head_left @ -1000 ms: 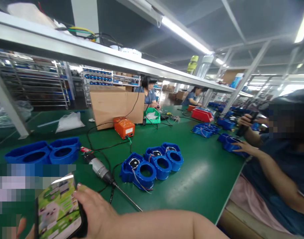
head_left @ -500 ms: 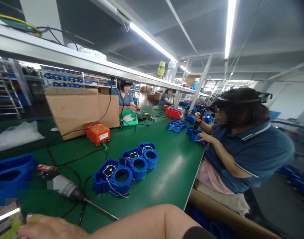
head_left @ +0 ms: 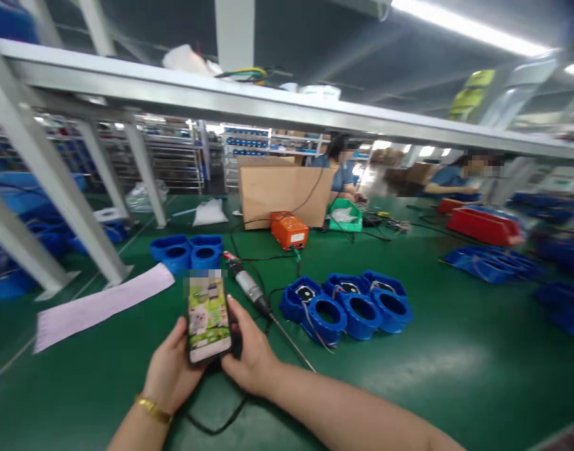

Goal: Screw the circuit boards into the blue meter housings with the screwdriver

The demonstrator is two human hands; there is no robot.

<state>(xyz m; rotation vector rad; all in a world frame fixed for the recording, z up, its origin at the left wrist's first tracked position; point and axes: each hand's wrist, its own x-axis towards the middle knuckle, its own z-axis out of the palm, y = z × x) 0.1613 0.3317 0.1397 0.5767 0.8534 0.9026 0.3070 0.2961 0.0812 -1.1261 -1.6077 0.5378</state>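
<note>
A phone (head_left: 209, 326) is held upright between 2 bare hands above a green worktable (head_left: 409, 382), near the lower middle of the view. Its lit screen, tilted toward the viewer, is filled with a bright green picture in which a pale animal figure can be made out. The phone's left edge and lower back are cradled by the left hand (head_left: 172, 366), whose wrist is circled by a gold band (head_left: 153, 408). The right edge is gripped by the right hand (head_left: 250, 354), fingers curled around the side.

Just beyond the right hand, a grey and black power screwdriver (head_left: 250, 288) is laid on the table, its long shaft pointed toward the right forearm. To its right, 3 blue housings (head_left: 361, 327) with loose wires are lined up in a slanting row. Behind the phone, 2 more blue housings (head_left: 191, 254) are placed side by side. At left, a pale purple strip (head_left: 106, 304) is stretched across the table.

Farther back, an orange box (head_left: 287, 230) is set before a cardboard box (head_left: 277, 191), with a green bin (head_left: 355, 223) to the right. Beyond, 2 people in blue are seated.
</note>
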